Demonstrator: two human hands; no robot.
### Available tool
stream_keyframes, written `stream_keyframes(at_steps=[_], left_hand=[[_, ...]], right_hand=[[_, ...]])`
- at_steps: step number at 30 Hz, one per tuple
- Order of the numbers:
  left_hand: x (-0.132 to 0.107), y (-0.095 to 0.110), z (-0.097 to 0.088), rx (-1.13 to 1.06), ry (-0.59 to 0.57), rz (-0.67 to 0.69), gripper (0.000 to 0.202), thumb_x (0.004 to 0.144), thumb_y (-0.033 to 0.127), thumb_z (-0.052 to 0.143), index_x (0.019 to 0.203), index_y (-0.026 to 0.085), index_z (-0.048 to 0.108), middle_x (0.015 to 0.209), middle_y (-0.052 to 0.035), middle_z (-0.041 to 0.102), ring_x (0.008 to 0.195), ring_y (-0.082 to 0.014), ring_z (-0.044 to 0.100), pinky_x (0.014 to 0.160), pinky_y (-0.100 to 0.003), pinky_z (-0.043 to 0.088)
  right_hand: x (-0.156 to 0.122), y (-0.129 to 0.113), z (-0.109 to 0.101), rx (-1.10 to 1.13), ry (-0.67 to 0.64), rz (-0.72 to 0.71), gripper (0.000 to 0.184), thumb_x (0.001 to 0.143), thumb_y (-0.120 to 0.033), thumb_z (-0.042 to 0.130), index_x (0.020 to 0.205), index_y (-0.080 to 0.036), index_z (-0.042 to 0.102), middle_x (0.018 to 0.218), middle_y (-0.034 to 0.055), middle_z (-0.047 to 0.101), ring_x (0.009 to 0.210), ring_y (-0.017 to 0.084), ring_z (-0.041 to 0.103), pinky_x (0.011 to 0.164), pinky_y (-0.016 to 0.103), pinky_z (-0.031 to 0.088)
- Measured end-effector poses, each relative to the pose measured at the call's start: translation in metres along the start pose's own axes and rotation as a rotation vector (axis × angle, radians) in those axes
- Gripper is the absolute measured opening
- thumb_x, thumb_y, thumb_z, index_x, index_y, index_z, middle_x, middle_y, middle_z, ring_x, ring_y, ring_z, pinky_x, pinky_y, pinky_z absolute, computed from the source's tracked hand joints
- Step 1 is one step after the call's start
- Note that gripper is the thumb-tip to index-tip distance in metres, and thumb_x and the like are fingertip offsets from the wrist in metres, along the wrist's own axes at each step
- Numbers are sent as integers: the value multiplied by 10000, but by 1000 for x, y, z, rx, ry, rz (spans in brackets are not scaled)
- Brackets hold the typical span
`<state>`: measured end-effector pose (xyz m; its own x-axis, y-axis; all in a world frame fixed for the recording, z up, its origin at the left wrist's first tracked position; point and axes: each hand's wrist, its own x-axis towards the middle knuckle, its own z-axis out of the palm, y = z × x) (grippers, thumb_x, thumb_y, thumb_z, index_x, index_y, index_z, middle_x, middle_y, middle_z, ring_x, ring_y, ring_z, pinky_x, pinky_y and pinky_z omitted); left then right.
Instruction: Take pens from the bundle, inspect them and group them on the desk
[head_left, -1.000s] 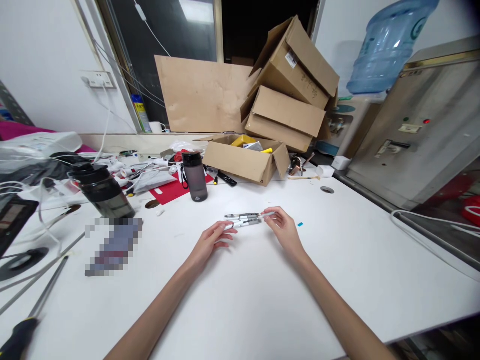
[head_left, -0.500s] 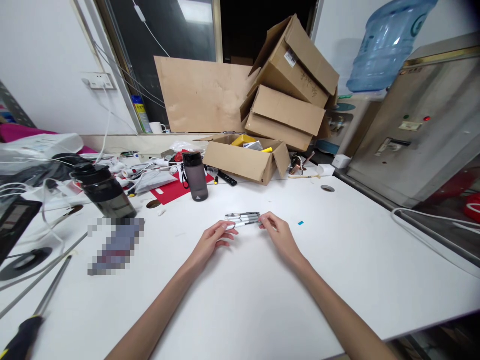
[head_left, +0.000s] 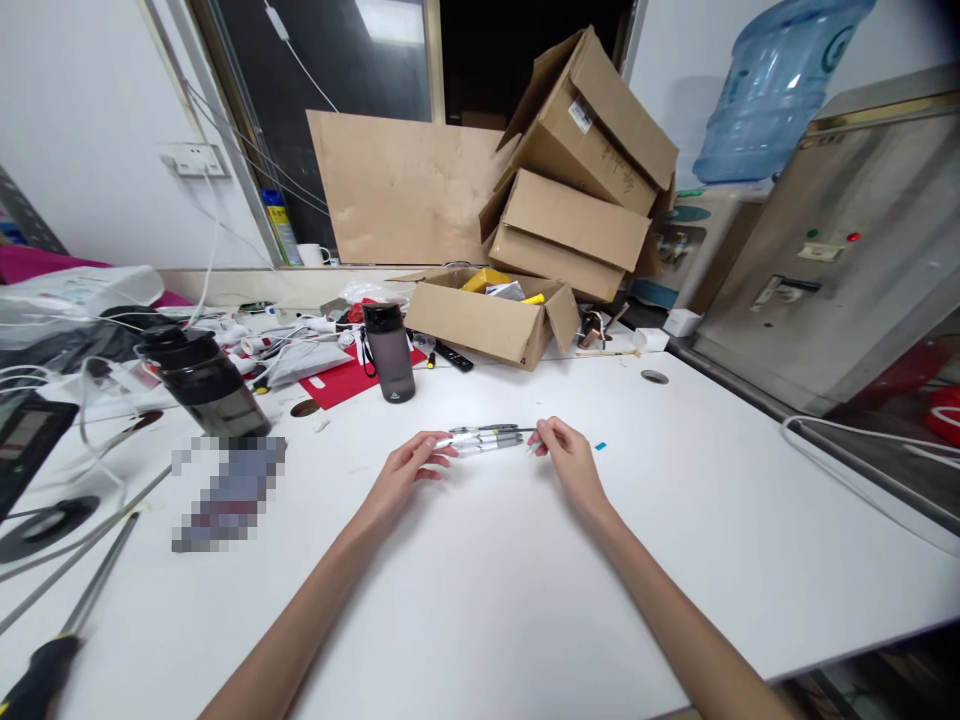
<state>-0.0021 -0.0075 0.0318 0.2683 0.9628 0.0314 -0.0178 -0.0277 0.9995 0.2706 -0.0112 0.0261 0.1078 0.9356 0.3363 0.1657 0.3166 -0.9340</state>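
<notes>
A small bunch of grey and white pens (head_left: 487, 438) lies on the white table (head_left: 480, 600) between my hands. My left hand (head_left: 405, 468) has its fingers curled, with the fingertips pinching the left end of one pen. My right hand (head_left: 571, 456) is closed in a pinch at the right end of the pens, on a thin dark tip that sticks out there. Both forearms reach in from the bottom edge.
A grey bottle (head_left: 389, 352) and a larger dark bottle (head_left: 202, 382) stand to the left. An open cardboard box (head_left: 487, 320) and stacked boxes (head_left: 581, 170) sit behind. Cables, a blurred patch (head_left: 225, 492) and a screwdriver (head_left: 52, 650) lie left. A small blue scrap (head_left: 600, 446) lies right.
My left hand has slid a little to the left and my right hand a little to the right. The pens now span the gap between the fingertips.
</notes>
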Motion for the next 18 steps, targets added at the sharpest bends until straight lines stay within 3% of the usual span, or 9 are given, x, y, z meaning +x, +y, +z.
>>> stream_keyframes(at_steps=[4,12,18], left_hand=[[1,0,-4,16,30,6,426,937,546,566,1167,200,661,1074,-97,720,958,-219,647,768,-278,498],[0,-2,9,62,-33,14,434,955,547,534,1153,183,660,1040,-112,717,918,-218,643,771,-297,513],[-1,-2,9,70,-40,5,420,955,541,536,1141,189,670,1031,-104,723,911,-217,651,766,-290,506]], right_hand=[[4,2,-3,17,60,-8,428,932,-576,537,714,-214,599,752,31,664,683,182,586,697,298,488],[0,0,1,19,32,-88,257,954,-469,555,927,-222,617,951,52,699,890,219,659,838,325,496],[-2,2,1,-21,47,-127,225,955,-436,561,962,-221,626,944,47,677,896,224,675,857,333,500]])
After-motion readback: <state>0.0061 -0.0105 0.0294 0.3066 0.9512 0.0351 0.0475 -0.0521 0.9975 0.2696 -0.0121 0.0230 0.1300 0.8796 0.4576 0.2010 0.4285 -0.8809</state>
